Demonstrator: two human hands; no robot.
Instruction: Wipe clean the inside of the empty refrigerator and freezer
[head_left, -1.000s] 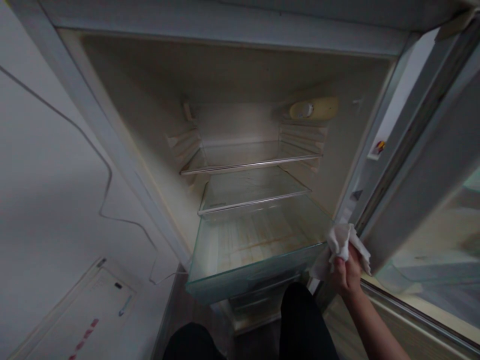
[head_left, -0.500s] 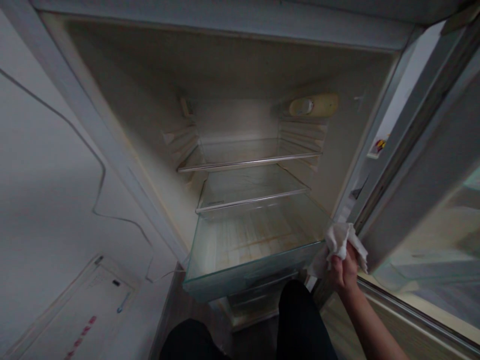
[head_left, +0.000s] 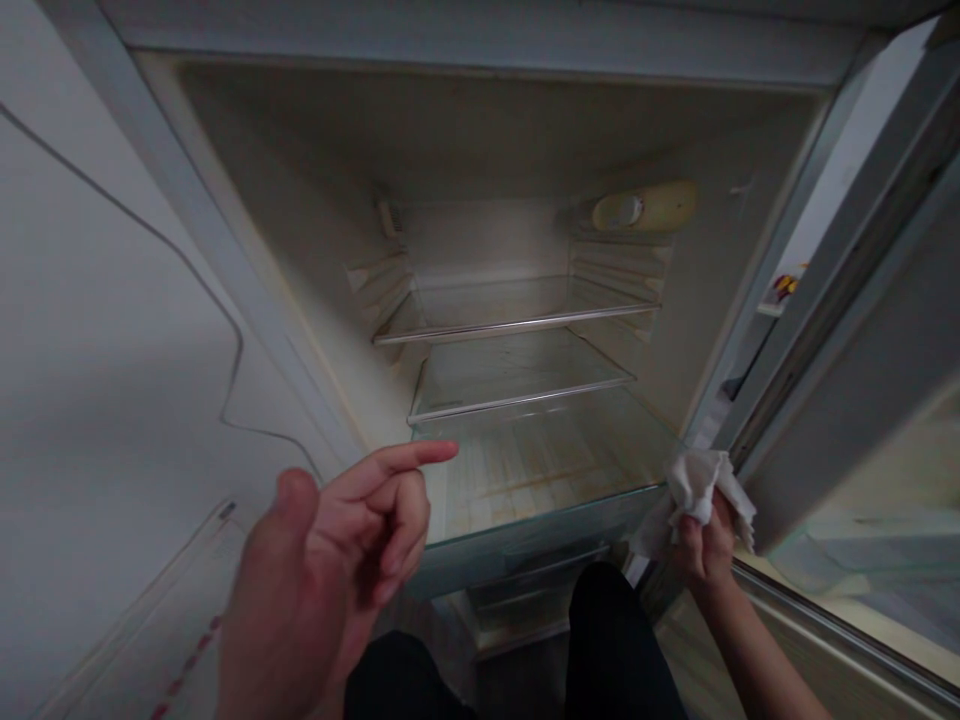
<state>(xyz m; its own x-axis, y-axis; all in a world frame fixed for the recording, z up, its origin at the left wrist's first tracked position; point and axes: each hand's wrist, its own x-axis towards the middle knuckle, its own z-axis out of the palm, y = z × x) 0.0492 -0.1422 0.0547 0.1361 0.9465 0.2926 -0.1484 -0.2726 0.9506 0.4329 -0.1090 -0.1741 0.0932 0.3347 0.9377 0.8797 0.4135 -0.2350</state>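
Observation:
My right hand [head_left: 705, 535] grips a crumpled white cloth [head_left: 694, 485] at the right front corner of a clear drawer [head_left: 525, 532]. The drawer is pulled out of the open fridge [head_left: 480, 25], and brownish streaks show on its bottom. In front of its left side, my left hand [head_left: 337, 560] is raised with nothing in it. Its index finger points to the right, the thumb stands apart and the other fingers are curled. Two glass shelves, an upper one [head_left: 517, 325] and a lower one [head_left: 521, 395], sit above the drawer.
The fridge door [head_left: 847, 400] stands open on the right. A yellowish lamp housing [head_left: 649, 207] is fixed high on the inner right wall. A cable [head_left: 187, 262] runs down the white wall at left, above a white box [head_left: 150, 640]. My knees [head_left: 611, 620] are below the drawer.
My left hand has come into view from the lower left, in front of the drawer. The whole view has shifted slightly. My right hand stays at the drawer corner with the cloth.

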